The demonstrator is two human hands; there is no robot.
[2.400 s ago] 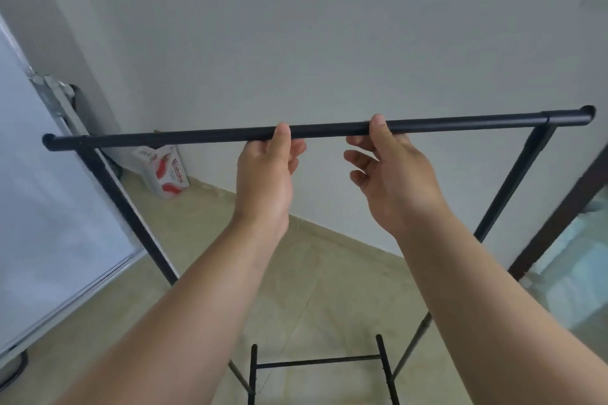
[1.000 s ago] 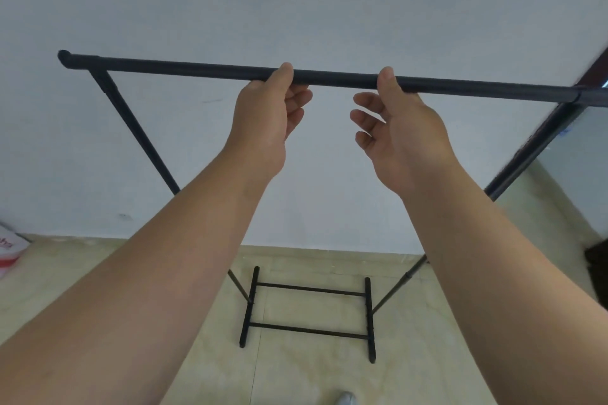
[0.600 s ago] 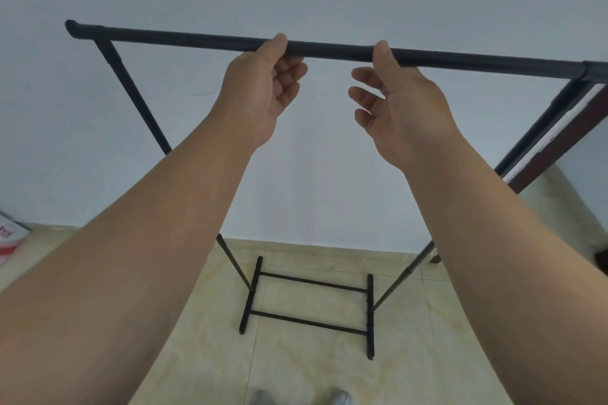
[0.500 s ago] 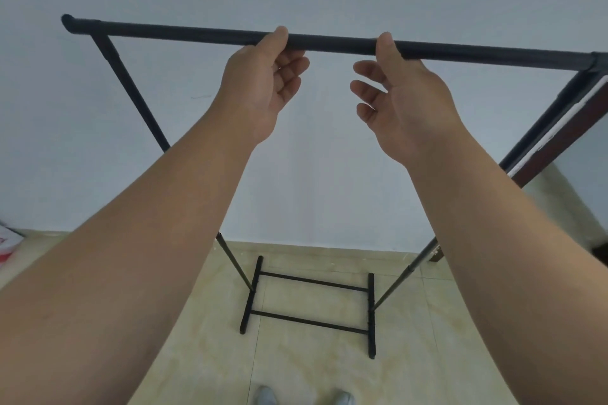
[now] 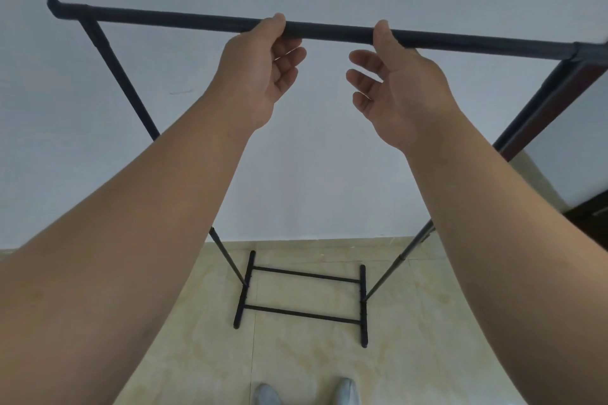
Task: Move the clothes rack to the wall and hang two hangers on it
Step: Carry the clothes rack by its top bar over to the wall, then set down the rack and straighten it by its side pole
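Observation:
The black clothes rack point(image 5: 329, 30) stands on its base close to the white wall point(image 5: 312, 174), its top bar running parallel to the wall at arm's height. My left hand point(image 5: 260, 72) pinches the bar near its middle, thumb on the near side and the other fingers curled loosely below. My right hand point(image 5: 398, 85) holds the bar a little to the right in the same way, with its lower fingers spread. The rack's base frame point(image 5: 302, 312) rests flat on the beige tiles. No hangers are in view.
A dark brown door frame point(image 5: 543, 115) runs right behind the rack's right upright. My two shoes point(image 5: 268, 394) show at the bottom edge, a short step from the base. Beige tile floor point(image 5: 411, 355) spreads on both sides.
The rack has swung from the corner, where a red and white box stood, to face the wall squarely. Over the last half second both hands keep their hold and the rack hardly moves.

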